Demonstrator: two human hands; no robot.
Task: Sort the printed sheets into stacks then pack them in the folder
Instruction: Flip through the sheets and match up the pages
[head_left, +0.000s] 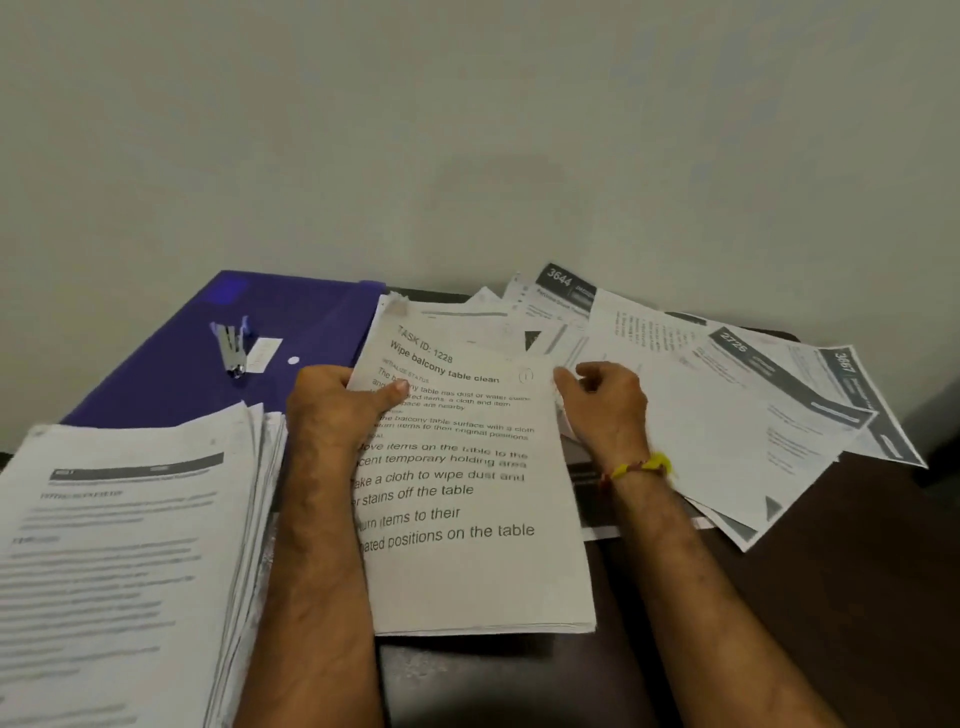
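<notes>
Gripping the sheet stack (467, 493), left hand (332, 410) thumb on top; right hand (605, 402) loosely curled, pinching its edge.

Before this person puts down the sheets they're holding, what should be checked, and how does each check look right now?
1. Left hand holds the "Wipe balcony table clean" bundle firmly, thumb on top: ok.
2. Right hand at the bundle's right edge, whether it grips it: cannot tell.
3. Stack on the left squared up: not ok, edges fanned.
4. Loose sheets on the right sorted: not ok, still spread.
5. Purple folder ready for packing: not ok, a stapler lies on it.
</notes>
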